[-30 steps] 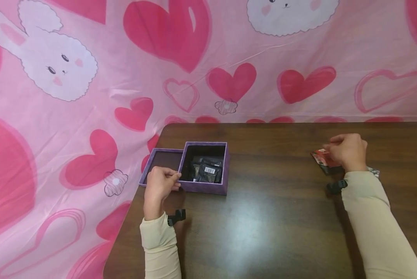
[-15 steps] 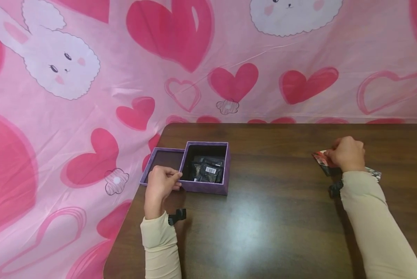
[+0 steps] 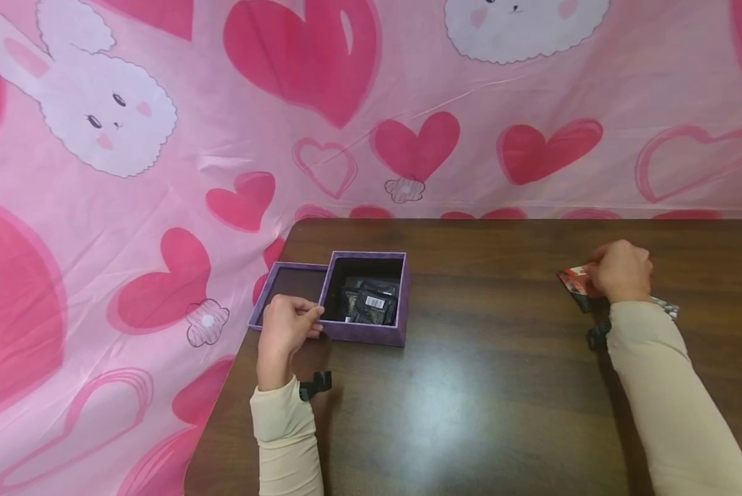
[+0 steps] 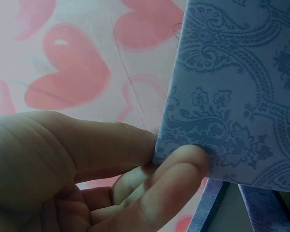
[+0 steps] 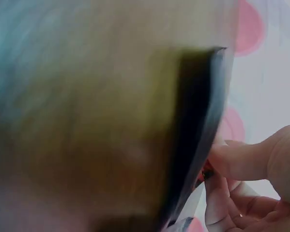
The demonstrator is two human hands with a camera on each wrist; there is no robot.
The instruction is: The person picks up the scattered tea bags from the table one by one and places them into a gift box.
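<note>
A purple patterned box [image 3: 364, 334] stands with its top off. Several black sachets [image 3: 373, 306] lie inside. My left hand [image 3: 284, 327] pinches the box at its front left corner; in the left wrist view the thumb and a finger [image 4: 183, 169] meet at the edge of its patterned wall. At the right of the table, my right hand [image 3: 621, 274] grips a red packet [image 3: 572, 281] with dark parts. In the right wrist view, a blurred brownish packet face [image 5: 101, 121] fills much of the picture, with the thumb [image 5: 246, 162] and fingers at its edge.
The purple lid [image 3: 296, 282] lies inside up, against the left side of the box. A black-and-white patterned packet [image 3: 667, 308] shows from behind the right sleeve. A pink cloth [image 3: 470, 158] with hearts hangs behind the brown table [image 3: 470, 386].
The right hand has turned slightly and closed its fingers lower over the red packet. The left hand and the box have kept their place.
</note>
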